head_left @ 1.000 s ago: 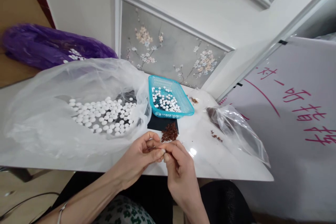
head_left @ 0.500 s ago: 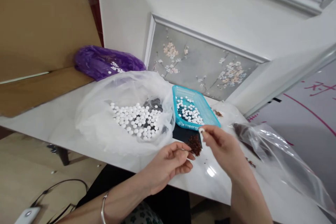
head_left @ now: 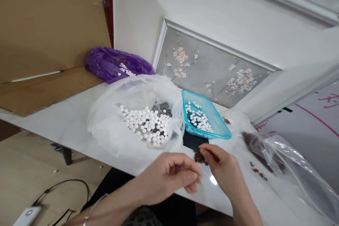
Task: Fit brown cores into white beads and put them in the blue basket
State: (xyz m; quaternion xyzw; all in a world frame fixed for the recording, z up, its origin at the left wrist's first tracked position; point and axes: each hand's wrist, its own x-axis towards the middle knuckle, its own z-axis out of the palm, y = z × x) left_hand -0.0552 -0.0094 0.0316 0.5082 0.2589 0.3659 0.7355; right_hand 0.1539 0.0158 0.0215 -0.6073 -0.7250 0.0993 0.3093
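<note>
My left hand (head_left: 176, 174) is closed over the near edge of the white table, its fingers curled and the thumb against them. What it holds, if anything, is hidden. Just beyond its fingertips is a dark brown, spiky cluster (head_left: 199, 157), partly covered by both hands. My right hand (head_left: 221, 159) has thumb and forefinger pinched together at the cluster's upper edge. I cannot make out what is between them. White foam-like balls (head_left: 202, 122) lie in a blue plastic basket (head_left: 222, 131) just past my right hand. Many more balls (head_left: 145, 120) sit in a large clear plastic bag (head_left: 106, 127) to the left.
A purple bag (head_left: 102, 61) with white balls stands behind, beside a cardboard box (head_left: 47, 24). A black flat piece (head_left: 192, 140) lies by the basket. Brown scraps (head_left: 255, 170) and a clear bag with dark contents (head_left: 286, 152) are on the right. A framed flower picture (head_left: 206, 56) leans behind.
My left hand has drawn nearer to me and its fingers have curled in. My right hand has moved down to the brown cluster; the white ball in its fingers no longer shows.
</note>
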